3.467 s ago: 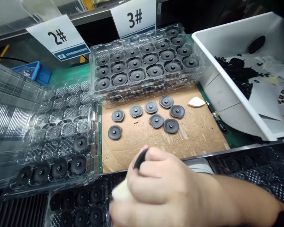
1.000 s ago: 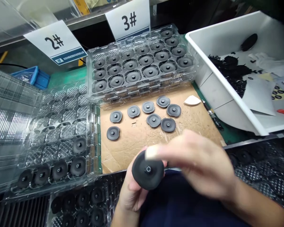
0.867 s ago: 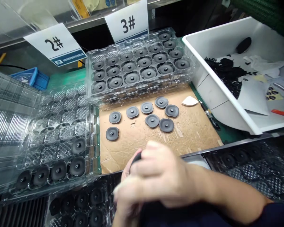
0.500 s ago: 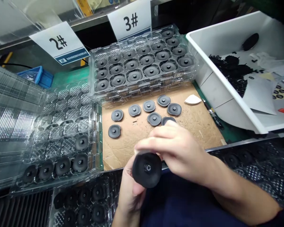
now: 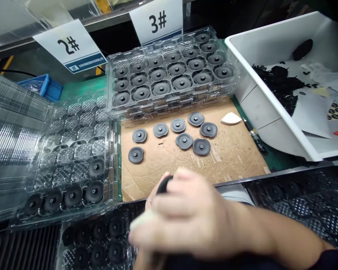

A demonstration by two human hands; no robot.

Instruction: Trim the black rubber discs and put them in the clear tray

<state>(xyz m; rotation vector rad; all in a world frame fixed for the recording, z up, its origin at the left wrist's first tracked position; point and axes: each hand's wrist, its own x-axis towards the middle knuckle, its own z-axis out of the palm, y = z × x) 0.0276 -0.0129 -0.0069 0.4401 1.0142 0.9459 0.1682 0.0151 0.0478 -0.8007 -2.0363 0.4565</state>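
Observation:
A rounded black disc (image 5: 163, 185) shows only its upper edge between my hands, above the front edge of the cardboard. My left hand (image 5: 152, 196) is closed around the disc from beneath and is mostly hidden. Across the front of it lies my right hand (image 5: 194, 215), its fingers curled and smeared by motion. A pale patch at its fingertips is too blurred to identify. Several similar grey-black discs (image 5: 184, 141), each with a small central stud, lie on the brown cardboard (image 5: 225, 161) just beyond my hands.
A clear tray (image 5: 169, 98) with discs stands behind the cardboard; another partly filled clear tray (image 5: 70, 170) is at left. On the right, a white bin (image 5: 273, 112) contains black scraps and paper. A white wedge (image 5: 231, 118) and a pen-like tool (image 5: 255, 137) lie near it.
My right hand has swung down and left, from above the held disc to in front of it, covering most of it. One disc on the cardboard is now fully uncovered.

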